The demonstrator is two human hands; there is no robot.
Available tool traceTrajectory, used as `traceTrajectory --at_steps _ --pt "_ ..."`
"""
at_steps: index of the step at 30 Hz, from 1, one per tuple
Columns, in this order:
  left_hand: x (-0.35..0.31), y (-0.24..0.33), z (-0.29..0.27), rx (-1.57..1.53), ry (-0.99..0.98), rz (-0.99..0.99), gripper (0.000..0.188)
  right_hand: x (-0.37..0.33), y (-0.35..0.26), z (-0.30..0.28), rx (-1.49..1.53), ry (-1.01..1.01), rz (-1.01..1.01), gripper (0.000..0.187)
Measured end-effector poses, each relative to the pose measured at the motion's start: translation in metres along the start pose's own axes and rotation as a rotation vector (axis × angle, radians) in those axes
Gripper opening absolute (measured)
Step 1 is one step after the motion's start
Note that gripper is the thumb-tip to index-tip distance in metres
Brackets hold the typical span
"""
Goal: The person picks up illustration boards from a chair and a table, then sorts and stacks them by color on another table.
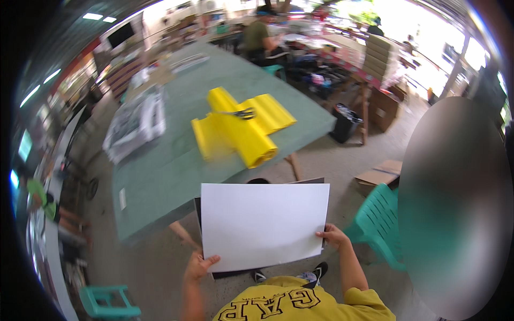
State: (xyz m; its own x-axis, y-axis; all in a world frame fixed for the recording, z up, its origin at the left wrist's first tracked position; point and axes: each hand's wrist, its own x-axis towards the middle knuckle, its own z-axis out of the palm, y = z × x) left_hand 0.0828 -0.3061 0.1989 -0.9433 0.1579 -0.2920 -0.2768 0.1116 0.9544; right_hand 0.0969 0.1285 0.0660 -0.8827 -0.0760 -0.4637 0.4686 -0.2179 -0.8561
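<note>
A large white sheet point(265, 227) is held level in front of my body, between the green table and my yellow shirt. Dark edges of another sheet or board point(317, 181) stick out from behind it at the top, left side and bottom. My left hand point(199, 266) grips the lower left corner, thumb on top. At the right edge my right hand point(334, 236) is closed on it in the same way. On the table, beyond the sheet, lie rolls of yellow material point(235, 125) with dark-handled scissors point(246, 113) on top.
The green table point(160, 184) also bears a clear-wrapped bundle point(140, 125) on its left side. A green plastic chair point(377, 224) stands at my right, a green stool point(110, 301) at lower left. Cardboard point(381, 174) and a black bin point(345, 123) are farther right. A person point(259, 40) sits beyond the table.
</note>
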Motion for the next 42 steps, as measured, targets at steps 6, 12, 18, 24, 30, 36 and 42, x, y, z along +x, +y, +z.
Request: traceTrajectory --at_steps 6,12,18,24,30,36,42 --pt "0.001 -0.003 -0.141 0.178 0.454 -0.056 0.034 0.102 -0.103 0.178 -0.383 -0.085 -0.252 0.038" --pt "0.046 -0.015 -0.244 0.228 0.633 0.013 0.028 0.174 -0.173 0.303 -0.239 -0.278 -0.542 0.032" --pt "0.082 -0.006 -0.318 0.077 0.661 0.312 0.029 0.25 -0.2 0.383 -0.461 -0.283 -0.416 0.026" --pt "0.15 0.013 -0.382 -0.104 0.586 0.379 0.045 0.263 -0.256 0.419 -0.259 -0.306 -0.511 0.056" --pt "0.22 0.012 -0.376 -0.205 0.774 0.42 0.062 0.307 -0.242 0.429 -0.265 -0.079 -0.572 0.047" --pt "0.218 0.043 -0.382 -0.28 0.674 0.464 0.064 0.295 -0.253 0.436 -0.127 -0.235 -0.63 0.033" --pt "0.228 0.073 -0.397 -0.175 0.597 0.701 0.067 0.279 -0.27 0.432 -0.147 -0.121 -0.686 0.037"
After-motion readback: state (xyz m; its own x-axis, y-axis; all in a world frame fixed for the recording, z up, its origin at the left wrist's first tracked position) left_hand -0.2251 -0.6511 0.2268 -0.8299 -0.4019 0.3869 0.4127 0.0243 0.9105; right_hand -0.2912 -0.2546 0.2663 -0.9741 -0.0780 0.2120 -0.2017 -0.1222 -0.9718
